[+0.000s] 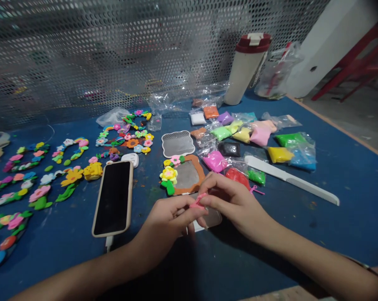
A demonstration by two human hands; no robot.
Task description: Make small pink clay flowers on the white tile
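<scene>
Between my two hands is a small piece of pink clay (197, 202). My left hand (173, 217) pinches it from the left, and the fingertips of my right hand (226, 198) close on it from the right. Beneath the hands lies a pale rounded plate (213, 218), partly covered by them. Just beyond is a mirror frame (199, 166) edged with brown clay, with yellow and pink flowers and green leaves on its left side. Behind that frame sits a plain white scalloped frame (178, 144).
A phone (113, 198) with a cable lies left, near flower-decorated frames (71, 176). Bagged coloured clay (214, 161) and a white comb (292, 179) are to the right. A tumbler (247, 69) stands at the back by a perforated metal panel (113, 54).
</scene>
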